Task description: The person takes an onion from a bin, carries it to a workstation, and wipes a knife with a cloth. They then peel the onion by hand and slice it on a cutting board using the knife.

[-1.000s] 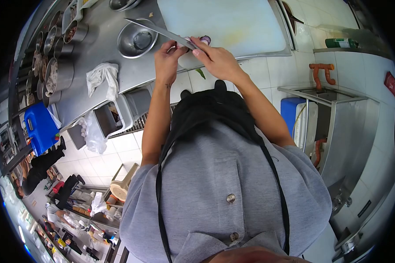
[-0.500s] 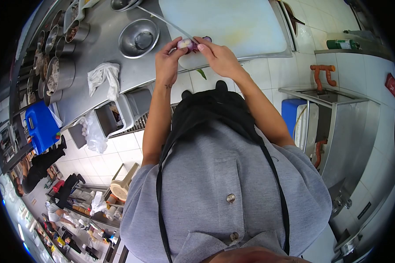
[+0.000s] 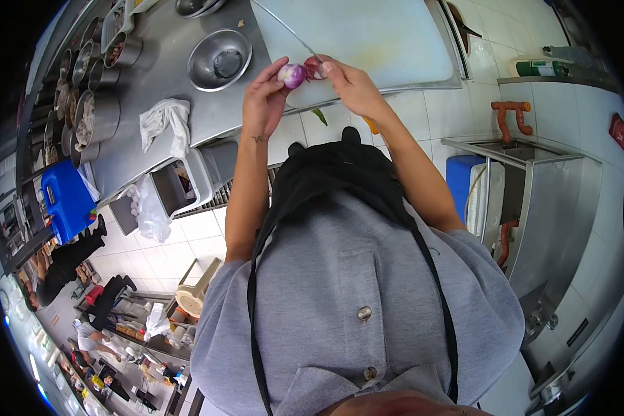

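Note:
Between the fingertips of my left hand [image 3: 265,97] is a purple-and-white red onion [image 3: 292,75], small and partly peeled. My right hand [image 3: 351,87] is closed around a knife, whose long thin blade [image 3: 288,29] points up and left over the board; its handle is hidden in my fingers. A dark red piece of onion skin [image 3: 313,68] sits at my right thumb, close against the onion. Both hands are above the near edge of a white cutting board [image 3: 395,41].
Left of the board, a steel bowl [image 3: 204,61] and a white cloth [image 3: 165,125] lie on the steel counter [image 3: 149,76]. Several metal pots [image 3: 100,114] line its far left. Below the counter edge is a grey bin [image 3: 170,188]. A sink [image 3: 509,151] stands at right.
My right hand has shifted slightly right and turned the knife. The dark red skin now shows between my hands, pulled away from the onion, which shows more of its purple side.

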`<state>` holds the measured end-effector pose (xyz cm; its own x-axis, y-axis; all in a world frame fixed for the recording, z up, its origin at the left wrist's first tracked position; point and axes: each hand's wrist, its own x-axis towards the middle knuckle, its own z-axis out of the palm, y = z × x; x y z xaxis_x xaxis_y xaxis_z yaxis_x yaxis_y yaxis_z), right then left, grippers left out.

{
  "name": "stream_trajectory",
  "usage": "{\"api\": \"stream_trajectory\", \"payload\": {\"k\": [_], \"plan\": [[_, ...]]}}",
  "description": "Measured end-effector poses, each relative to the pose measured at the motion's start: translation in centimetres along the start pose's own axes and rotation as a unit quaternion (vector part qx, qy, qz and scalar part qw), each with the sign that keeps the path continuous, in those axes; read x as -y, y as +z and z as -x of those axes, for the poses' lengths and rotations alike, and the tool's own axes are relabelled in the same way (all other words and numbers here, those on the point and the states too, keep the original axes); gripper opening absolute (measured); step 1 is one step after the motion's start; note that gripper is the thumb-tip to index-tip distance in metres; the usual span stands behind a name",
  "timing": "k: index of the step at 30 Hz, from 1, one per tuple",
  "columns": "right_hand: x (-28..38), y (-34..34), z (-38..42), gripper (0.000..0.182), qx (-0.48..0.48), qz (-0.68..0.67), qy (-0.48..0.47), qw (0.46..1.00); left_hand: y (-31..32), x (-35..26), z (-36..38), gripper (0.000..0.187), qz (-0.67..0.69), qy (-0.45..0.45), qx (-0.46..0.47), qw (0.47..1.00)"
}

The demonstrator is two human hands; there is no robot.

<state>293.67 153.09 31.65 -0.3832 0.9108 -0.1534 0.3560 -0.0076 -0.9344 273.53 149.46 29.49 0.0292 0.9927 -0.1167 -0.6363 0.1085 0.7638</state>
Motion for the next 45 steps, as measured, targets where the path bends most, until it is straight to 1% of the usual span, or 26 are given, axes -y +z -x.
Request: {"api": "stream_trajectory", "payload": {"k": [2, 3, 5, 6, 8, 9, 11, 12, 14, 16, 17, 19, 21, 24, 26, 28, 33, 36, 38, 40, 45], "plan": [[-0.3, 0.0, -0.1, 0.053, 0.000, 0.001, -0.006, 1.000, -0.4, 0.1, -0.3, 0.047, 0.063, -0.031, 0.008, 0.998], [0.0, 0.0, 0.0, 0.052, 0.002, -0.002, -0.010, 1.000, 0.1, 0.0, -0.3, 0.047, 0.062, -0.031, 0.008, 0.998], [0.3, 0.0, 0.1, 0.052, 0.004, -0.007, -0.013, 1.000, 1.0, -0.1, -0.3, 0.043, 0.031, -0.039, -0.031, 0.998], [0.4, 0.0, 0.2, 0.052, 0.001, 0.002, -0.011, 1.000, 1.0, 0.1, -0.4, 0.043, 0.030, -0.039, -0.031, 0.998], [0.2, 0.1, 0.1, 0.052, -0.002, 0.011, -0.010, 1.000, 0.7, 0.5, -0.7, 0.041, -0.038, -0.029, -0.043, 0.998], [0.0, 0.2, -0.1, 0.052, -0.015, 0.030, -0.016, 0.999, 0.4, 0.6, -0.8, 0.041, -0.039, -0.029, -0.042, 0.998], [-0.6, 0.0, -0.2, 0.051, -0.030, 0.048, -0.022, 0.998, -0.3, 0.6, -0.9, 0.038, 0.145, -0.036, -0.032, 0.988], [-0.5, -0.1, -0.1, 0.052, -0.030, 0.045, -0.004, 0.999, -0.4, 0.5, -1.0, 0.038, 0.144, -0.037, -0.031, 0.988], [-0.7, -0.1, -0.1, 0.052, -0.030, 0.041, 0.014, 0.999, -0.7, 0.4, -1.1, 0.038, 0.229, -0.053, -0.014, 0.972], [-1.1, 0.2, -0.1, 0.054, -0.069, 0.053, -0.026, 0.996, -0.3, 0.5, -1.1, 0.040, 0.209, -0.047, -0.030, 0.976], [-1.3, 0.2, -0.1, 0.054, -0.070, 0.053, -0.026, 0.996, -0.1, 0.6, -1.1, 0.043, 0.190, -0.041, -0.045, 0.980], [-0.4, 0.2, 0.2, 0.056, -0.047, 0.071, 0.003, 0.996, 0.8, 0.6, -1.1, 0.045, 0.198, -0.040, -0.042, 0.979], [-0.2, 0.7, 0.3, 0.055, -0.057, 0.073, -0.008, 0.996, 1.0, 0.7, -1.1, 0.048, 0.206, -0.039, -0.039, 0.977], [0.7, 1.1, 0.6, 0.054, -0.067, 0.068, -0.020, 0.995, 0.8, 1.1, -1.1, 0.047, 0.216, -0.038, -0.025, 0.975], [1.5, 1.0, 0.7, 0.054, -0.069, 0.060, -0.022, 0.996, 1.0, 1.3, -1.2, 0.043, 0.165, -0.017, -0.010, 0.986], [1.9, 1.0, 0.7, 0.054, -0.044, 0.061, -0.078, 0.994, 1.2, 1.5, -1.3, 0.042, 0.151, -0.008, -0.010, 0.988], [2.2, 1.6, 1.0, 0.055, -0.029, 0.091, -0.083, 0.992, 1.8, 1.6, -1.5, 0.038, 0.124, 0.008, 0.004, 0.992], [2.1, 2.1, 1.0, 0.055, -0.037, 0.112, -0.085, 0.989, 2.0, 1.7, -1.5, 0.036, 0.122, 0.005, -0.013, 0.992], [2.0, 2.3, 1.2, 0.056, -0.044, 0.125, -0.086, 0.988, 2.0, 1.8, -1.4, 0.033, 0.146, 0.004, -0.027, 0.989], [2.2, 2.2, 1.3, 0.056, -0.025, 0.134, -0.083, 0.987, 1.7, 2.1, -1.4, 0.035, 0.148, -0.001, -0.026, 0.989], [2.0, 2.2, 1.2, 0.052, -0.031, 0.150, -0.095, 0.984, 1.1, 2.5, -1.4, 0.038, 0.161, -0.016, -0.026, 0.987]]}}
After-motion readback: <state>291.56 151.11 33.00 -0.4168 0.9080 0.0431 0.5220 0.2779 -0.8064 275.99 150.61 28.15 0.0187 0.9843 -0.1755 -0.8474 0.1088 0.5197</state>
